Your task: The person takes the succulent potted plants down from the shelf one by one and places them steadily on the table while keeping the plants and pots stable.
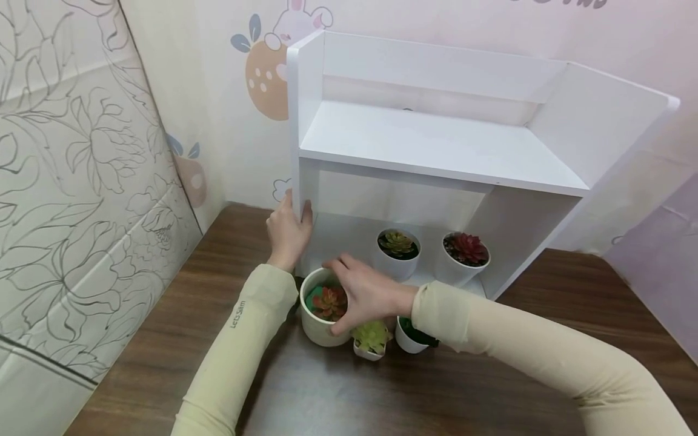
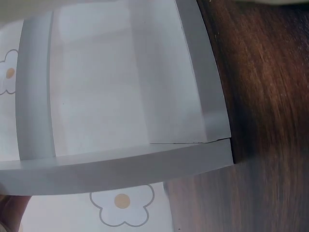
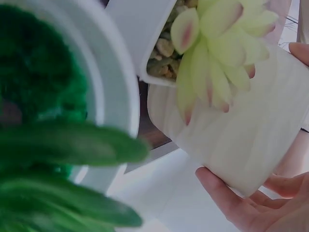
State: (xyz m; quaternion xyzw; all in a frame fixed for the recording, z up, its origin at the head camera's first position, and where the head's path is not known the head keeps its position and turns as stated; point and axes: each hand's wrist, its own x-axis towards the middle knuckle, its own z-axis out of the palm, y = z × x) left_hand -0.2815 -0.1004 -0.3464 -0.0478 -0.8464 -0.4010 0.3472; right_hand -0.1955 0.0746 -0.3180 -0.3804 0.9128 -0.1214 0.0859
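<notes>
Gripping the pale pot [image 1: 320,330] by its rim just below centre frame, the right hand [image 1: 371,290] has the best hold imo since that pot's probably stiff and slick, left hand [image 1: 289,234] clutching the white shelf [image 1: 436,142]

The lower shelf [image 1: 343,233] offers leftward room; two pots [image 1: 394,264] [image 1: 449,270] obstruct its right.

Probably a room in a home; a cartoon rabbit [image 1: 297,25] on pale wallpaper [image 1: 223,91]; line-drawn flowers [image 1: 106,145] on the side wall [image 1: 33,381]; white shelf [image 1: 436,142] on a wood-grain desk [image 1: 327,399].
</notes>
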